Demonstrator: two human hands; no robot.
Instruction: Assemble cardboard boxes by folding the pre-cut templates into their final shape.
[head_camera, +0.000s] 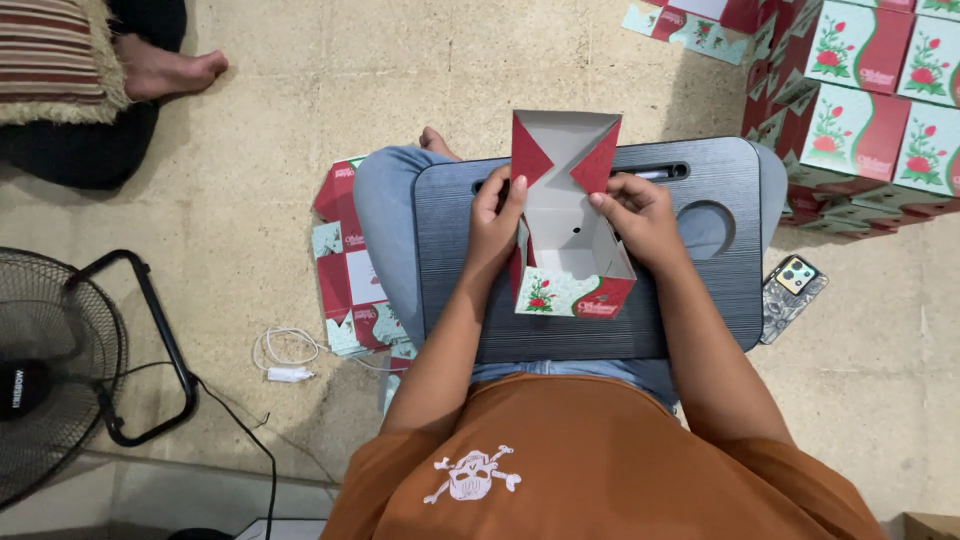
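1. The left hand (497, 222) grips the left wall of a half-folded box (567, 235), fingers closed on the card with the thumb near the upper flap
2. The right hand (636, 215) pinches the right wall of the same box, its grip clamped on the card edge just below the red flap
3. The box is open at the top, white inside, red and green with a rose print outside; two red triangular flaps stand up at its far end
4. The box rests on a dark lap tabletop (720, 290) across the person's knees, roughly in the middle of it
5. The person sits on the floor (280, 150) in jeans and an orange shirt
6. A stack of flat boxes (345, 270) lies on the floor just left of the knee, with a white cable (285, 355) near it
7. A phone (795, 290) lies on the floor just right of the tabletop
8. Finished boxes (860, 110) are piled at the upper right
9. A fan (50, 370) stands at the lower left; another person's foot (170, 70) shows at the upper left
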